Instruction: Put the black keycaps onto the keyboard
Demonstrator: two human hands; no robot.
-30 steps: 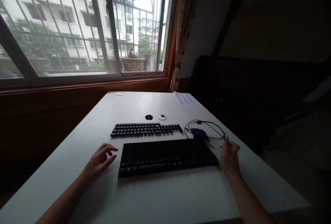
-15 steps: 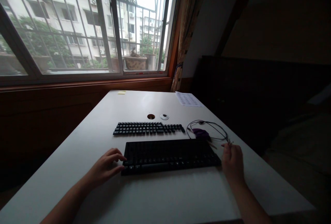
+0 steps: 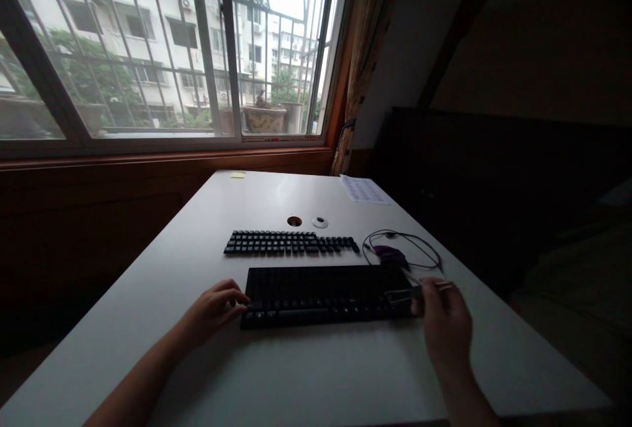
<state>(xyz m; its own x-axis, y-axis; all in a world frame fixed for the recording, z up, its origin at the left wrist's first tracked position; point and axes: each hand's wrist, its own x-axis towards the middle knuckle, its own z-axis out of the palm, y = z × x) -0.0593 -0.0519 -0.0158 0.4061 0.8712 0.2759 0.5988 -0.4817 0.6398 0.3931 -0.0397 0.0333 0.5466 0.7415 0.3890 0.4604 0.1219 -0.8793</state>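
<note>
A black keyboard (image 3: 326,285) lies near the middle of the desk. Keycaps show clearly along its front rows; the rear rows look flat and dark. My left hand (image 3: 222,302) holds the keyboard's left end, fingertips on the keys and thumb at the edge. Off the right end, my right hand (image 3: 447,322) is closed around a wire keycap puller (image 3: 401,296), whose thin loops reach over the right-hand keys. The puller's middle is partly hidden by my fingers. Behind the keyboard, several black keycaps (image 3: 291,243) stand in ordered rows.
A purple cloth-like item (image 3: 391,255) and a looped black cable (image 3: 429,243) lie behind my right hand. Further back are a cable hole (image 3: 295,222), its round cover (image 3: 320,222), a printed sheet (image 3: 365,190) and yellow notes (image 3: 237,175). A window stands beyond the white desk (image 3: 276,374).
My right hand has moved from beside the keyboard's end towards its keys, with the puller's loops now over them. My left hand stays at the left end. The view has shifted slightly.
</note>
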